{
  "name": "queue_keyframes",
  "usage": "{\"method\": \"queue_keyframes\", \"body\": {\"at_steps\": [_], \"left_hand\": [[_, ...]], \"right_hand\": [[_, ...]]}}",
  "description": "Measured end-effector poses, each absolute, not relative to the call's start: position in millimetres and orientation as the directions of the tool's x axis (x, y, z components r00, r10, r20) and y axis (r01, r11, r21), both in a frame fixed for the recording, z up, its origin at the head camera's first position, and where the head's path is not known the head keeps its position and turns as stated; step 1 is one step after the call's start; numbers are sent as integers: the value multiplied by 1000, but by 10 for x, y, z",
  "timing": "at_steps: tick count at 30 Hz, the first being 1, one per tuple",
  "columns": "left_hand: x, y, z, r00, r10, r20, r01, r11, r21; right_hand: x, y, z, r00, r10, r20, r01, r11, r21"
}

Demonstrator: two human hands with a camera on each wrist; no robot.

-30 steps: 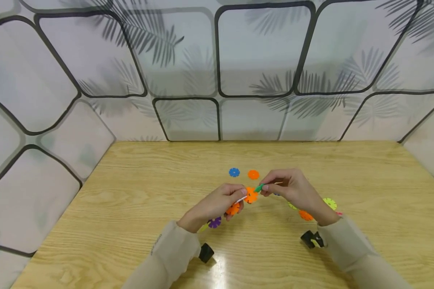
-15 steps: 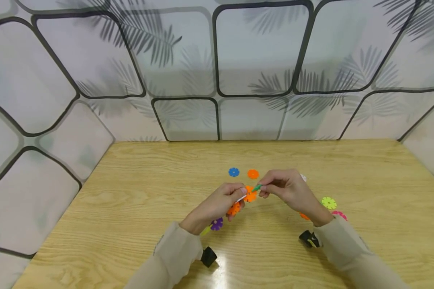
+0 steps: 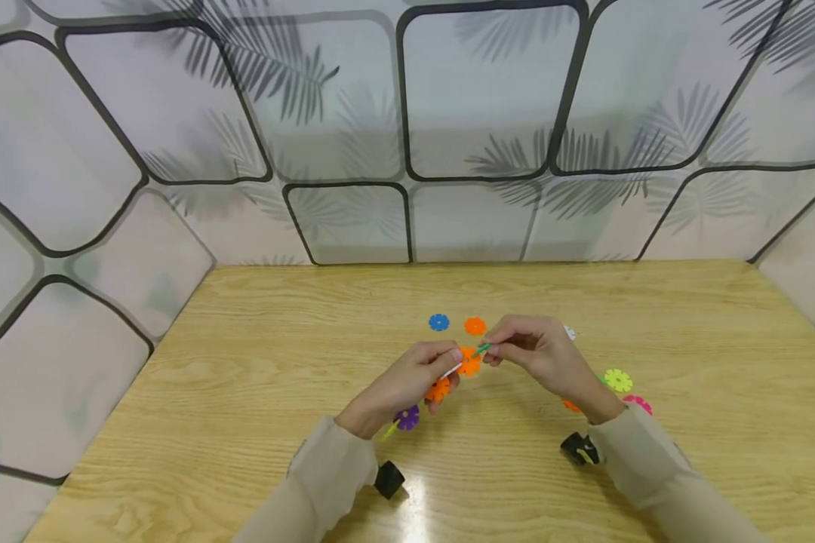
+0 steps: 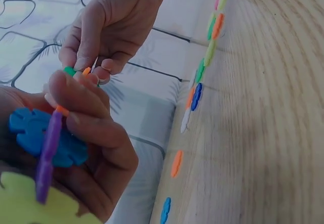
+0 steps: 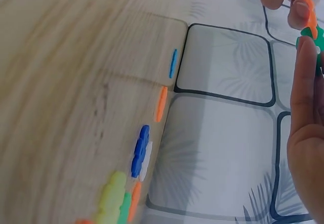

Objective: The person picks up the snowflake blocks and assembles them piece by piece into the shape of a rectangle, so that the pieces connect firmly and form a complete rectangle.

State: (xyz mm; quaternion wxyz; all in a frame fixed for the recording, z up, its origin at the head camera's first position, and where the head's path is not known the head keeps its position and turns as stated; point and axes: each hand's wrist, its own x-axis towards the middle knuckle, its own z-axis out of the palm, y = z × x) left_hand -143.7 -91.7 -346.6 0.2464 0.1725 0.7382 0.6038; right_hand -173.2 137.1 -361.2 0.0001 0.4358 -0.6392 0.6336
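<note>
My left hand (image 3: 407, 381) grips a chain of notched interlocking plastic discs. At its raised end an orange disc (image 3: 469, 361) sticks out past the fingertips, and a white disc seen edge-on is beside the thumb. Another orange disc (image 3: 438, 389) shows under the hand; a purple disc (image 3: 407, 417), a blue disc (image 4: 33, 130) and a yellow disc (image 4: 38, 201) trail toward the wrist. My right hand (image 3: 546, 358) pinches a green interlocking disc (image 3: 481, 349) edge-on against the orange disc's rim. How deep the slots sit in each other is hidden.
On the wooden table (image 3: 299, 339) lie a loose blue disc (image 3: 438, 323) and an orange disc (image 3: 475, 326) behind the hands. Several more, including a yellow-green disc (image 3: 618, 380) and a pink disc (image 3: 638, 404), lie around my right forearm. A patterned backdrop (image 3: 475, 226) stands behind.
The green disc has turned from slanted to nearly edge-on at the orange disc, with the right fingers slightly closer to the left. Both hands keep their hold.
</note>
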Motion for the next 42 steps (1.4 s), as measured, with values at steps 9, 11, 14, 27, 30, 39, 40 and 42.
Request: {"method": "queue_keyframes", "body": {"at_steps": [9,11,14,27,30,39,40,42], "left_hand": [[-1465,-978,-3486,-762,626,-167,-82,163,983],[-1477,-992,-3483,-757,630,-174,-95,157,983],[-1485,-1013,-3469,-756,629,-183,-107,158,982],[-1467,-1000,-3452,-759,605,-239,-161,181,970],[-1467,-990,-3465,-746,622,-240,-156,186,970],[-1473,-959,-3476,-736,630,-247,-150,203,968],[-1474,-961,-3477,-735,632,-246,-146,207,967],[-1478,-971,-3479,-736,631,-244,-142,208,968]], "right_hand": [[-1709,1419,-3583,-705,-562,432,-477,-75,-876],[-1701,1435,-3570,-732,-552,400,-459,-35,-888],[-1695,1448,-3554,-768,-526,365,-430,3,-903],[-1699,1421,-3562,-756,-548,359,-380,-79,-922],[-1691,1418,-3560,-755,-550,358,-380,-78,-922],[-1678,1407,-3562,-754,-549,361,-390,-69,-918],[-1678,1405,-3560,-755,-549,359,-391,-62,-918],[-1680,1402,-3550,-766,-538,352,-398,-34,-917]]}}
